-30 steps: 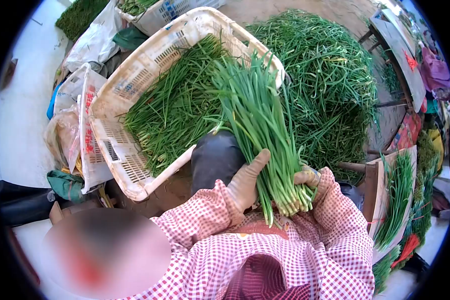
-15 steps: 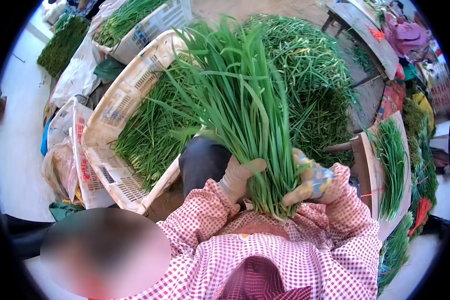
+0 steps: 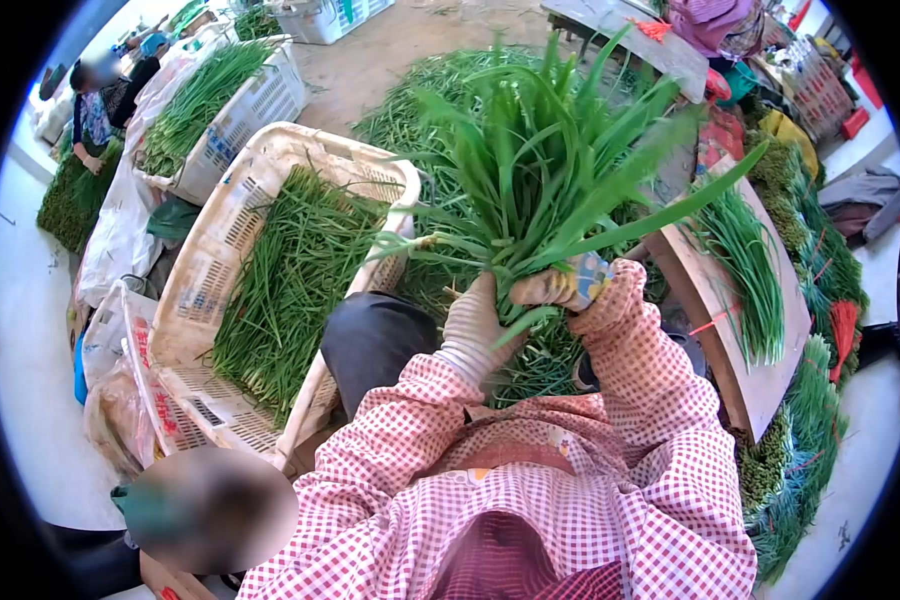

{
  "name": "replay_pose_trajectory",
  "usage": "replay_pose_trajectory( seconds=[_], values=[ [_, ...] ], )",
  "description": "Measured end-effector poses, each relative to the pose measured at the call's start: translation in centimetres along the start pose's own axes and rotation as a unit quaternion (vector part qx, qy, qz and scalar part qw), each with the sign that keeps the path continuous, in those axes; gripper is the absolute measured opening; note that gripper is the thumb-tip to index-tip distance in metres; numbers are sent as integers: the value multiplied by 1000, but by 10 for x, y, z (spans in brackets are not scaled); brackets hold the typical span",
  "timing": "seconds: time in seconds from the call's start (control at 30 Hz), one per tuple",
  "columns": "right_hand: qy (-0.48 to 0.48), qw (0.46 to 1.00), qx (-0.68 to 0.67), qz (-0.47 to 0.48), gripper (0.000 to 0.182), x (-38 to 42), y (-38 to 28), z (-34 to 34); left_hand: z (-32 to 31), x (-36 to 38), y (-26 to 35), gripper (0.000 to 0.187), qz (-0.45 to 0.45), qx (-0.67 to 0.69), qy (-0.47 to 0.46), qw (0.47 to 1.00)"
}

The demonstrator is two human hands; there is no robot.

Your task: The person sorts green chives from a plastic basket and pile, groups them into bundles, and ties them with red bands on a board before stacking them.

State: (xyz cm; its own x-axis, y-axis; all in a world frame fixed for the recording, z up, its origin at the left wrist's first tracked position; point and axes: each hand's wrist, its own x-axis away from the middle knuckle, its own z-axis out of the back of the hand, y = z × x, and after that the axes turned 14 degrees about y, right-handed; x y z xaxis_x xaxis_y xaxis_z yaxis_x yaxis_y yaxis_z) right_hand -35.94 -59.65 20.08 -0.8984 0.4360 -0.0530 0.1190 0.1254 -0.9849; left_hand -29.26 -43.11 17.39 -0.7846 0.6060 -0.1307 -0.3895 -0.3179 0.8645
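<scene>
A large bunch of long green leaves (image 3: pixel 525 170) stands fanned out in front of my body. My left hand (image 3: pixel 477 325), in a pale glove, is wrapped round the lower part of the bunch. Close against it, my right hand (image 3: pixel 562 282), in a glove with blue and yellow patches, grips the bunch from the right with curled fingers. Some leaves stick out sideways at left and upper right. The bottom of the bunch is mostly hidden behind my hands. More cut greens (image 3: pixel 540 365) lie below them.
A white crate (image 3: pixel 402 190) of greens stands left of my knee, another crate (image 3: pixel 280 95) behind it. At right, a board (image 3: pixel 705 290) bears a tied bundle (image 3: pixel 745 270) beside red ties (image 3: pixel 844 335). A person (image 3: pixel 105 100) sits at far left.
The bunch has tipped away from me and its leaves spread wider. Both hands have moved up and forward and come closer together. The view has shifted, showing the left crate more fully.
</scene>
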Motion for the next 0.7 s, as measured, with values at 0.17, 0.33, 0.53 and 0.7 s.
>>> replay_pose_trajectory(
  seconds=[0.17, 0.33, 0.53, 0.7],
  values=[
    [86, 989, -113, -31, 41, 11, 39, 10, 6, 1, 19, 58, -71, -77, -22, 994],
    [77, 976, 188, 76, 45, 34, 5, 10, 33, 1, 26, 84, -3, -3, -223, 975],
    [-146, 832, -535, 10, 42, 41, 82, 39, 32, -4, 16, 43, 323, 562, -125, 752],
    [-184, 775, -605, -28, 49, 62, 40, 34, 47, -52, -7, 25, 356, 550, 118, 746]
  ],
)
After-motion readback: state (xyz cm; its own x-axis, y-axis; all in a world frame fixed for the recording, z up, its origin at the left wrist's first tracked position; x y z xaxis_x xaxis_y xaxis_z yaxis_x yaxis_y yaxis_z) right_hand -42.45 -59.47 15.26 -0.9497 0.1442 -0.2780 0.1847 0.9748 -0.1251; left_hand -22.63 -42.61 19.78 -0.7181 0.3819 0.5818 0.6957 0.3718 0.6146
